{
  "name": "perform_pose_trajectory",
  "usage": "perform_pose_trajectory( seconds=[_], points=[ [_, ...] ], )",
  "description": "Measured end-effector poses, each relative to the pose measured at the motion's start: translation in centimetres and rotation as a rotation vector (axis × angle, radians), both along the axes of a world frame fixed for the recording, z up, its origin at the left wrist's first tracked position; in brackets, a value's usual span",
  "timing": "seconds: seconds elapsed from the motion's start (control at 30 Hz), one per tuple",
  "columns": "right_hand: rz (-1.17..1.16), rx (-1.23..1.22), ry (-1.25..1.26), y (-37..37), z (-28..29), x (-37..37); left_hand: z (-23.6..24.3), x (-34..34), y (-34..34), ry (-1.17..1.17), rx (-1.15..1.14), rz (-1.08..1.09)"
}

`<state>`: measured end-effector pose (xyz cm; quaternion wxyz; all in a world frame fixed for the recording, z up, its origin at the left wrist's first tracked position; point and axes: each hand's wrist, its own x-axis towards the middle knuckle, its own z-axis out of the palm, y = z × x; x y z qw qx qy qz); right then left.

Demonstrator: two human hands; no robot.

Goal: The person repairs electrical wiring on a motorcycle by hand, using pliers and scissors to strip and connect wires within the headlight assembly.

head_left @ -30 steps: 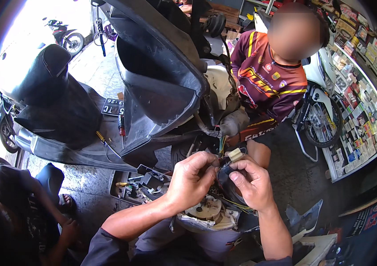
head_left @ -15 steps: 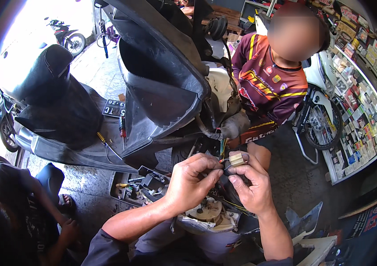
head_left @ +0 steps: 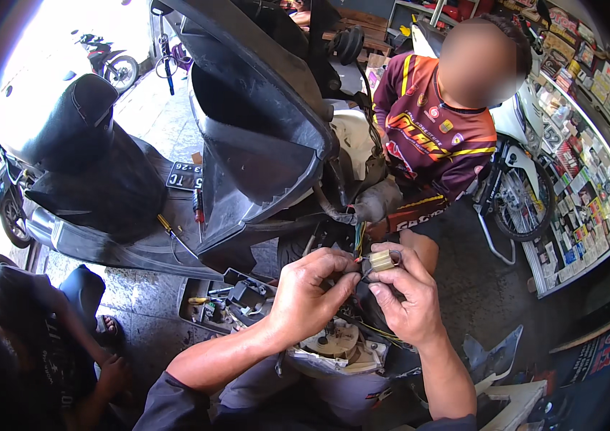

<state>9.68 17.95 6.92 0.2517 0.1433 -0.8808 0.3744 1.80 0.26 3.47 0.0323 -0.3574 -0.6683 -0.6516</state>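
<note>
In front of the scooter's dark body, my right hand (head_left: 411, 298) pinches a cream-coloured plug connector (head_left: 382, 261) between thumb and fingers. Close beside it, the thumb and fingertips of my left hand (head_left: 317, 289) are pressed together on a thin dark wire (head_left: 366, 275) by the connector. Several coloured wires (head_left: 360, 237) run down from the scooter to my fingertips. My fingers hide exactly where the wire meets the connector. Below my hands, a cream-and-grey scooter part (head_left: 333, 346) with a round middle lies over my lap.
The scooter's black front panel (head_left: 247, 158) fills the middle. A red screwdriver (head_left: 198, 207) and a yellow-handled one (head_left: 166, 224) lie on its footboard. A parts tray (head_left: 191, 291) sits on the floor. One person (head_left: 434, 129) faces me; another person's arm (head_left: 78, 334) shows at left.
The connector has turned slightly and tilted up in my right hand, with the fingers shifting a little. My left hand stays nearly in place.
</note>
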Motion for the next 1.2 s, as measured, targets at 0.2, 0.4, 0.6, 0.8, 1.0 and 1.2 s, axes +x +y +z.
perform_pose_trajectory(
  seconds=[0.2,0.4,0.6,0.8,1.0,1.2],
  points=[
    [-0.050,0.062,0.056,-0.5,0.1,0.3,0.3,0.1,0.3,0.122,-0.030,0.036],
    [-0.117,0.037,0.050,-1.2,0.2,0.4,-0.1,-0.2,0.8,0.255,-0.032,0.066],
    [-0.151,-0.100,-0.039,-1.7,0.9,-0.5,-0.2,-0.5,0.5,0.333,-0.114,0.157],
    [-0.149,-0.077,-0.107,-1.5,1.6,-1.5,0.3,-1.1,1.3,0.336,-0.035,0.310],
    [-0.144,-0.268,-0.270,-1.2,1.6,-1.7,0.1,-0.7,0.6,-0.486,0.177,-0.112],
    [0.018,-0.134,-0.361,0.0,3.6,-0.9,0.2,-0.2,0.4,-0.608,0.173,-0.236]
  ],
)
